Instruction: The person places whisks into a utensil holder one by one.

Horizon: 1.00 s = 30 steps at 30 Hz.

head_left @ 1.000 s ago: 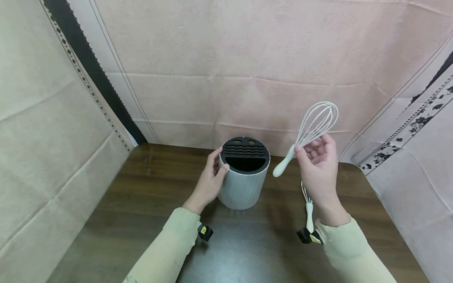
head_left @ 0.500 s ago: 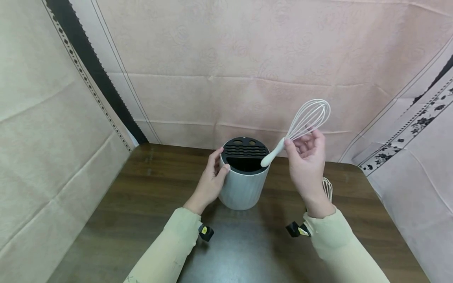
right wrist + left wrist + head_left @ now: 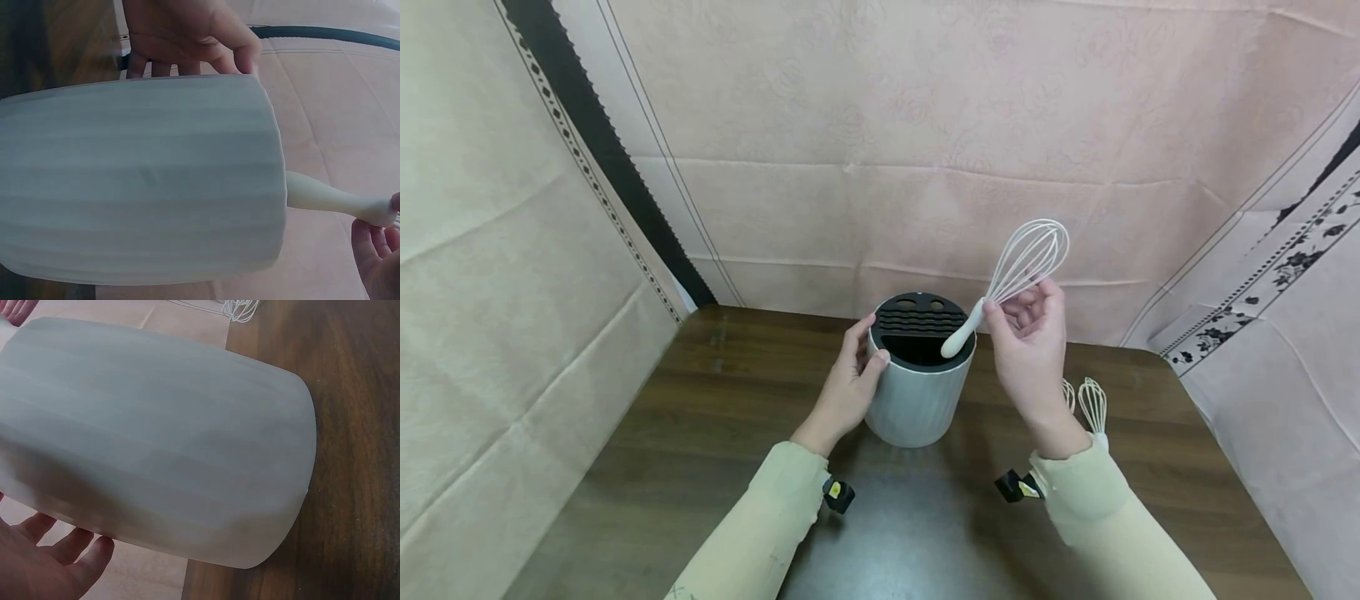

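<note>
A whisk (image 3: 964, 329) with a pale handle and white wires is tilted, handle end lowest, at the dark opening of a pale grey utensil holder (image 3: 916, 408). My right hand (image 3: 1036, 358) pinches it where wires meet handle. In the right wrist view the rim hides the end of the whisk handle (image 3: 325, 197); how deep it sits I cannot tell. My left hand (image 3: 841, 393) grips the holder's left side near the top, thumb in front. The holder's black lid (image 3: 921, 322) has wavy slots, two round holes and one large opening.
Two more whisks, one nearer whisk (image 3: 1093, 404) and one partly hidden whisk (image 3: 1068, 394), lie on the brown wooden table (image 3: 715, 467) behind my right wrist. A pale cloth backdrop (image 3: 880, 167) rises behind the table, with more cloth at both sides.
My right hand has moved left with the whisk, bringing its handle end from right of the holder to the lid's opening. My left hand has stayed on the holder.
</note>
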### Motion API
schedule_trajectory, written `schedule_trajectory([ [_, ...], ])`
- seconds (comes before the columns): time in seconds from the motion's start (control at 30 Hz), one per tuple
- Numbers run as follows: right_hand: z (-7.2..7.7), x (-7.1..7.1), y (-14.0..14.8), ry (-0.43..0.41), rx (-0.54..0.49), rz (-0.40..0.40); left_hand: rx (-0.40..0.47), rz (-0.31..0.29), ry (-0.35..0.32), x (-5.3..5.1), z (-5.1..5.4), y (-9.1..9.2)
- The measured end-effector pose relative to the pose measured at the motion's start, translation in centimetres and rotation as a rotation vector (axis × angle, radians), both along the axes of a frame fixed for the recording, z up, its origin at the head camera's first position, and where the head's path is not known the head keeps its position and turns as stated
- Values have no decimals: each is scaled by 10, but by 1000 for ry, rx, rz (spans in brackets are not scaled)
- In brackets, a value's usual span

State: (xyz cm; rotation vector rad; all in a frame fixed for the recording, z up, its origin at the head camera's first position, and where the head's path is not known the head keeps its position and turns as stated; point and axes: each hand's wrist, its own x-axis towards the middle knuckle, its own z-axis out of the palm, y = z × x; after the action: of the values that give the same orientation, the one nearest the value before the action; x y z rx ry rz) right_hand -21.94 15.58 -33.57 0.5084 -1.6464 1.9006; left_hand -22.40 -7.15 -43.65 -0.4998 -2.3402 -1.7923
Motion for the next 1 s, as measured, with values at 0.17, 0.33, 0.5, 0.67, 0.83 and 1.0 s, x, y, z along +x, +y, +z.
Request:
schedule_trajectory([
  [0.17, -1, -1, -3, -12, 6, 9, -3, 11, -5, 0, -1, 0],
  [0.33, -3, -2, -8, -18, 30, 19, 6, -4, -20, 5, 9, -1],
  [0.5, -5, -4, -16, -25, 74, 27, 1, -23, -22, 20, 31, -1],
  [0.67, -2, -1, -29, -77, 116, 31, -11, -22, -14, 24, 37, -1],
  [0.83, -7, -3, -38, -123, 181, 48, -14, -17, -21, 24, 37, -1],
  [1.0, -17, -9, -41, -114, 348, 50, -25, -3, -29, 26, 40, 1],
])
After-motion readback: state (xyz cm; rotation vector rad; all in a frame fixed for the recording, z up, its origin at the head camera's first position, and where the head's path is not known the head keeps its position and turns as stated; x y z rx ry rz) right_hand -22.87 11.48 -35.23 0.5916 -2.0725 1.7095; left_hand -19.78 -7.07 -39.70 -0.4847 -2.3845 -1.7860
